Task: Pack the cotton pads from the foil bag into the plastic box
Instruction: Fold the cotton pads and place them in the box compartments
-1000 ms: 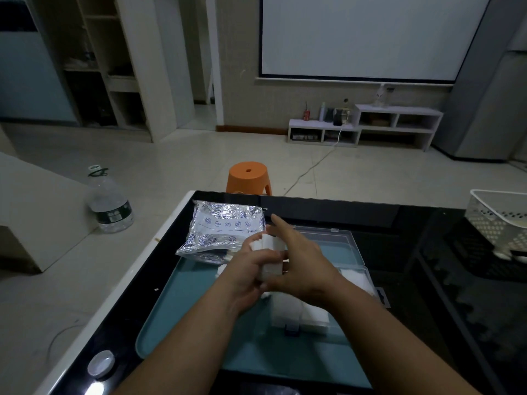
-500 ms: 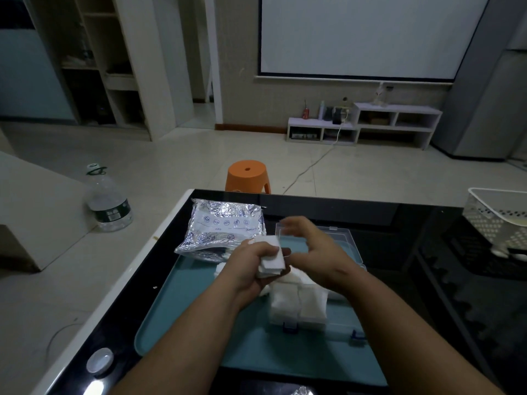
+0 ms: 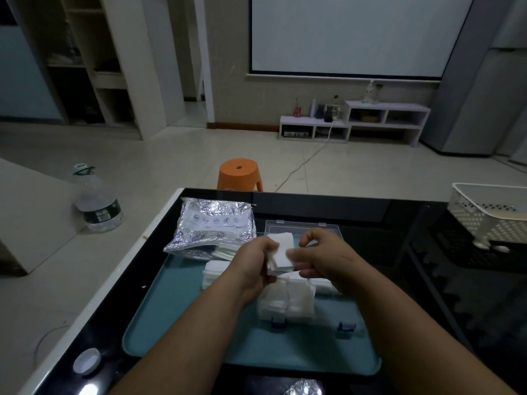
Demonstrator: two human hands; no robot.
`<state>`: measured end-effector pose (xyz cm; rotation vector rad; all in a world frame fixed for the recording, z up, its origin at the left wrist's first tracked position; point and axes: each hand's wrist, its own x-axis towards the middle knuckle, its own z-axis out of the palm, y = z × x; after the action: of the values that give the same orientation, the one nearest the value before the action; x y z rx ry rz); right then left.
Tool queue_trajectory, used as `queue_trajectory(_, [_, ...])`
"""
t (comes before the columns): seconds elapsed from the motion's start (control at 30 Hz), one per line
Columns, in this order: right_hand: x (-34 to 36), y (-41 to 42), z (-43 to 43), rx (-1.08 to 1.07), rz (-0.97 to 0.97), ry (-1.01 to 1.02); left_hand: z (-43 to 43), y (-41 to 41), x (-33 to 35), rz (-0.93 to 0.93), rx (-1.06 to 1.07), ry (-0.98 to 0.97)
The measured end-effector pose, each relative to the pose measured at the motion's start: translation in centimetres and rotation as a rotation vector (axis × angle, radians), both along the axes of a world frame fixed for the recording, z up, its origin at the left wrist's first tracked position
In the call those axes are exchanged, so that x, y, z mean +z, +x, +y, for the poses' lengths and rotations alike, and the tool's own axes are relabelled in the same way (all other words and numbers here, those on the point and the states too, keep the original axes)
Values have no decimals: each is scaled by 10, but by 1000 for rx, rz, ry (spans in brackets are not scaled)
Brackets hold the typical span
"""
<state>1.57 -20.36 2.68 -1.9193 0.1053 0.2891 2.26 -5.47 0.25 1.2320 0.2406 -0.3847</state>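
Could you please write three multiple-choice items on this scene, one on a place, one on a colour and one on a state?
1. Where does the foil bag lie?
A. at the far left end of the teal tray
B. on the floor
C. on a shelf

2. What colour is the stool beyond the table?
A. blue
B. orange
C. green

3. How is the plastic box?
A. shut
B. open and empty
C. open, with cotton pads in it

Answers: 1 A, the bag's near edge overlaps the tray's far left corner; 2 B, its seat is plainly orange; 3 C, the clear lid lies back and white pads fill the box.
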Motion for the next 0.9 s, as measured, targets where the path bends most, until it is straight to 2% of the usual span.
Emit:
queue_trajectory(0.17, [3, -6, -20, -25, -1, -146, -13, -4, -3, -146, -64, 211])
queue_trajectory(0.5, [1, -19, -45, 3, 121, -402, -45, -15, -18, -408, -144, 820])
queue_trajectory(0.73, [-12, -22, -48, 75, 196, -580, -59, -23, -15, -426, -310, 1045])
queue_trajectory(0.9, [-24, -20, -48, 103, 159, -642, -61, -24, -17, -456, -333, 1162])
